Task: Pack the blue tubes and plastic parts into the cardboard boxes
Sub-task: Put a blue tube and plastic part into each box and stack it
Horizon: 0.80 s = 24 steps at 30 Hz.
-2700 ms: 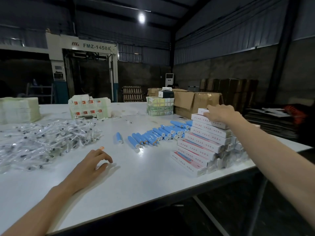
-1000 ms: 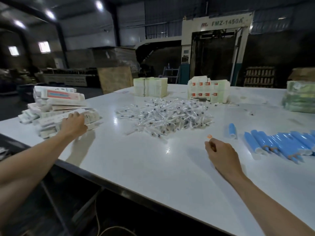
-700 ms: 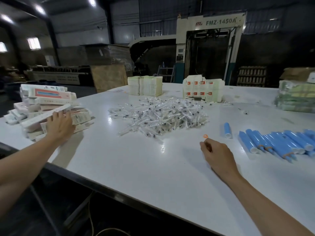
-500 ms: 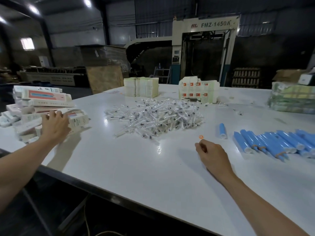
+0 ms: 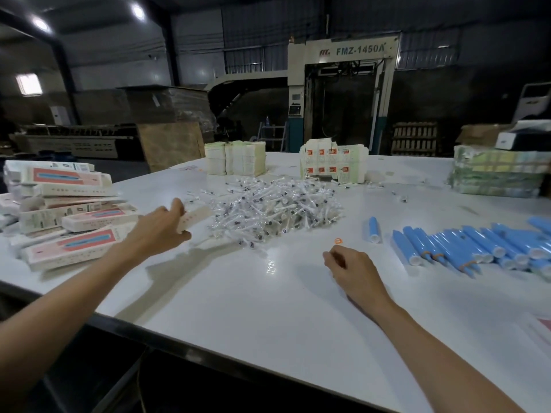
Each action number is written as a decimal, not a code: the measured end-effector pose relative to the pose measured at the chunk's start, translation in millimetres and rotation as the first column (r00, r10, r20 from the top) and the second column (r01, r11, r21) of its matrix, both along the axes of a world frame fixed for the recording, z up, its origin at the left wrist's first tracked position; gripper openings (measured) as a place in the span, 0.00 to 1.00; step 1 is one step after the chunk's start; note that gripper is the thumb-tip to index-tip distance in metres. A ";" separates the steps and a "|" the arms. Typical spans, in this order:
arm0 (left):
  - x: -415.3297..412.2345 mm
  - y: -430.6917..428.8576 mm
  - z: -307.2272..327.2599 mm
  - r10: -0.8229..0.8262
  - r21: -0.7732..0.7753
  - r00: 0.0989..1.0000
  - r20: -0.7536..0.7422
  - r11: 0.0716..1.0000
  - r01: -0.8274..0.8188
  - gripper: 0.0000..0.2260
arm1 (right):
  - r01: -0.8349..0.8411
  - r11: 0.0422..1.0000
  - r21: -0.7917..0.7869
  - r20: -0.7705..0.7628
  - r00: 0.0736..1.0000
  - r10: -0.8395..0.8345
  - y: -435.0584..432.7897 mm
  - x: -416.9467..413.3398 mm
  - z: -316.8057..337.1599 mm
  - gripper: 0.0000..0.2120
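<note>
My left hand [image 5: 156, 228] grips one long white cardboard box [image 5: 195, 215] and holds it just above the table, between the box pile [image 5: 65, 210] at the left and the heap of clear plastic parts [image 5: 274, 207]. Blue tubes [image 5: 465, 245] lie side by side at the right, with a single tube [image 5: 372, 229] apart from them. My right hand [image 5: 354, 269] rests on the white table [image 5: 253, 317] near its middle, fingers loosely curled and holding nothing. A small orange cap [image 5: 338, 241] lies just beyond its fingertips.
Stacks of flat folded cartons [image 5: 235, 158] and printed cartons [image 5: 331, 162] stand at the back of the table. A wrapped bundle [image 5: 498, 174] sits at the far right. The table's front edge runs diagonally below my arms.
My left hand has taken one box off the left pile and carried it right toward the plastic parts. The right hand stays where it was by the orange cap.
</note>
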<state>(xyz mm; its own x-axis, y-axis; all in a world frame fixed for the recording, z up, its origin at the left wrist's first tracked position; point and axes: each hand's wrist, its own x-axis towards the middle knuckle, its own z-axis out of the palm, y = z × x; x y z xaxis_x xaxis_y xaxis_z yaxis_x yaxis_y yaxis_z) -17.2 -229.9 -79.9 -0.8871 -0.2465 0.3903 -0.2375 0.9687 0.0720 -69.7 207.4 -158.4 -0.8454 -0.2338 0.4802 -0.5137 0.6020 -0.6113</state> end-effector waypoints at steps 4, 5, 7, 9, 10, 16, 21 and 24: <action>-7.7 91.5 -10.9 -0.278 0.037 0.960 -0.025 0.960 0.279 0.24 | -0.133 0.969 -0.210 0.122 0.979 0.161 -3.7 8.1 4.7 0.14; -8.1 115.8 -14.7 -0.332 0.039 0.943 -0.021 0.942 0.332 0.25 | -0.164 0.942 -0.292 0.158 0.963 0.217 -5.6 9.8 6.5 0.13; -8.4 161.9 -22.7 -0.397 -0.001 0.918 -0.001 0.918 0.397 0.28 | -0.185 0.865 -0.466 0.245 0.913 0.327 -9.2 12.5 10.3 0.12; -7.1 202.4 -26.4 -0.409 -0.067 0.913 -0.004 0.911 0.408 0.30 | -0.143 0.794 -0.590 0.325 0.859 0.396 -11.7 12.4 13.3 0.16; -6.0 220.3 -27.4 -0.406 -0.105 0.914 -0.010 0.909 0.402 0.31 | -0.122 0.773 -0.623 0.349 0.841 0.414 -12.1 11.3 13.5 0.20; -3.5 287.4 -38.2 -0.432 -0.135 0.901 0.038 0.891 0.433 0.38 | 0.038 0.687 -0.726 0.361 0.871 0.333 -0.2 2.7 10.8 0.21; -21.2 288.7 -21.7 -0.601 0.612 0.793 0.103 0.666 0.426 0.41 | 0.192 0.686 -0.701 0.434 0.879 0.198 17.3 -7.7 10.5 0.11; -37.5 283.3 -21.6 -0.607 0.817 0.792 0.061 0.486 0.310 0.28 | 0.197 0.704 -0.682 0.459 0.865 0.202 17.2 -9.3 11.3 0.10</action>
<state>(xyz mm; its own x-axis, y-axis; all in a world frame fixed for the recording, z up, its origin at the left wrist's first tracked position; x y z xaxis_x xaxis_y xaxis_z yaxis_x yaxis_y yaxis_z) -54.7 53.4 -101.5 -0.9843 0.1735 -0.0315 0.0742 0.5695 0.8186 -79.0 224.6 -147.1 -0.9989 -0.0086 0.0453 -0.0442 -0.0965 -0.9944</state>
